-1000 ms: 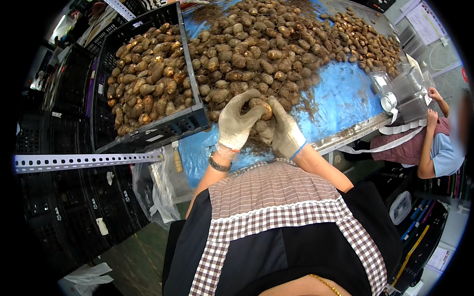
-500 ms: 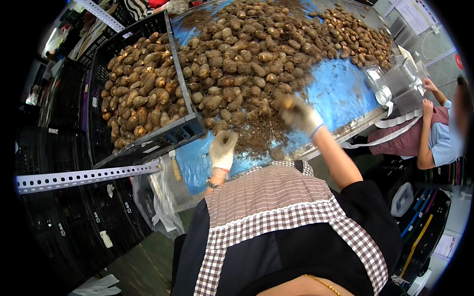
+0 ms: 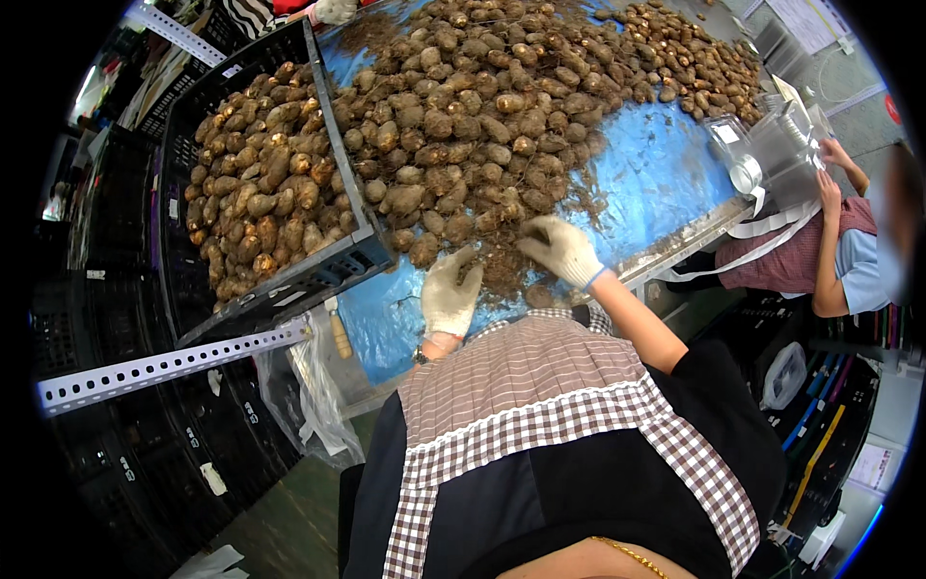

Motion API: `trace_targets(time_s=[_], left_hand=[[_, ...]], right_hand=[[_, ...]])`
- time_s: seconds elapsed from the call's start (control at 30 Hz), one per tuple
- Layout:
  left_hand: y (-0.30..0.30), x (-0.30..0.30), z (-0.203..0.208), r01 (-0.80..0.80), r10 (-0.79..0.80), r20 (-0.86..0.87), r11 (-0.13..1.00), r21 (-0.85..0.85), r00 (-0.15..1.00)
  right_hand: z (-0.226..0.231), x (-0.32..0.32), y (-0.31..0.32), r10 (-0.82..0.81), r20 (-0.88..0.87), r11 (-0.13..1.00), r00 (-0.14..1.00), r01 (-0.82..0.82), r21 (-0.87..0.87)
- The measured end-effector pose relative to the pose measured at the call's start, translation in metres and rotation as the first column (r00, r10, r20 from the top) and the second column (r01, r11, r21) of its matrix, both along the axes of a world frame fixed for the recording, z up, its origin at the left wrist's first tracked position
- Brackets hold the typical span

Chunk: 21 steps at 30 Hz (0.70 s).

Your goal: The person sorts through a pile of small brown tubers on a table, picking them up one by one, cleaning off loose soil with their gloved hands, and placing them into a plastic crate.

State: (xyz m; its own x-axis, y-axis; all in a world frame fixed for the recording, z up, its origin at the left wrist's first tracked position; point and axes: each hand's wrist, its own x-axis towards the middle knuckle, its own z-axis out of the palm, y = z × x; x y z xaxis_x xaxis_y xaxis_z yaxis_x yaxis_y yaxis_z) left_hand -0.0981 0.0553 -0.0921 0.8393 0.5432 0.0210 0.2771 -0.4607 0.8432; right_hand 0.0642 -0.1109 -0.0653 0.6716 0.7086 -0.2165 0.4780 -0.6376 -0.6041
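My left hand, in a pale work glove, is at the near edge of a big heap of small brown taro corms. Its thumb and fingers stand apart, with nothing visible between them. Across a clump of loose, hairy roots from it is my right hand, gloved too. The right fingers point left over the roots, thumb apart from them, and I make out nothing held. A blue plastic sheet lies under the heap.
A black crate full of taro corms stands at the left. Near its corner lies a wooden-handled tool. A smaller corm pile is at the far right, near clear plastic containers handled by another person.
My right hand has moved left from over the sheet, and the blurred brownish thing at its fingers no longer shows. My left hand has shifted slightly right and its fingers have spread.
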Motion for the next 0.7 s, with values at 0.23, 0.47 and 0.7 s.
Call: trace_targets(time_s=[0.23,0.47,0.7], left_hand=[[-0.013,0.017,-0.01,0.257,-0.265,-0.005,0.929,0.265,0.964],[-0.011,0.026,-0.011,0.431,-0.376,-0.213,0.827,0.362,0.902],[-0.001,0.015,0.035,0.131,-0.136,0.019,0.977,0.17,0.99]], right_hand=[[-0.02,-0.034,-0.026,0.134,-0.066,0.979,0.989,-0.142,-0.143],[-0.031,-0.005,-0.011,-0.182,-0.738,0.879,0.649,0.444,0.173],[-0.017,-0.011,0.012,0.151,-0.935,0.632,0.321,0.696,0.34]])
